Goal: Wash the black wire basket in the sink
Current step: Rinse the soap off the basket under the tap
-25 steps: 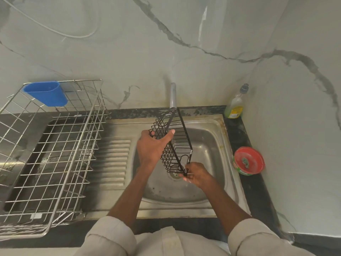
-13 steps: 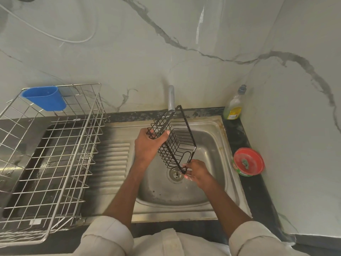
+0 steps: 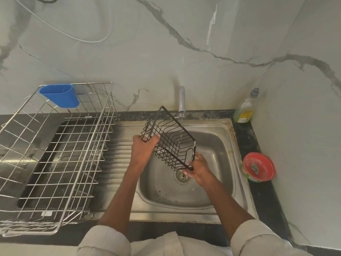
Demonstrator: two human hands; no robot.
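Note:
The black wire basket (image 3: 170, 140) hangs tilted over the steel sink (image 3: 217, 145), its open side turned toward me. My left hand (image 3: 144, 148) grips its upper left end, thumb over the rim. My right hand (image 3: 199, 169) holds the lower right corner just above the drain (image 3: 182, 175). A thin stream of water falls from the tap (image 3: 181, 99) onto the basket's far edge and through its wires.
A large steel wire dish rack (image 3: 55, 159) with a blue plastic cup (image 3: 60, 95) stands left of the sink on the drainboard. A dish soap bottle (image 3: 244, 108) and a red round tub (image 3: 258, 169) sit on the dark counter at the right, close to the wall.
The basket has turned from nearly edge-on to showing its open inside and shifted slightly left and up under the tap. Both hands kept their hold.

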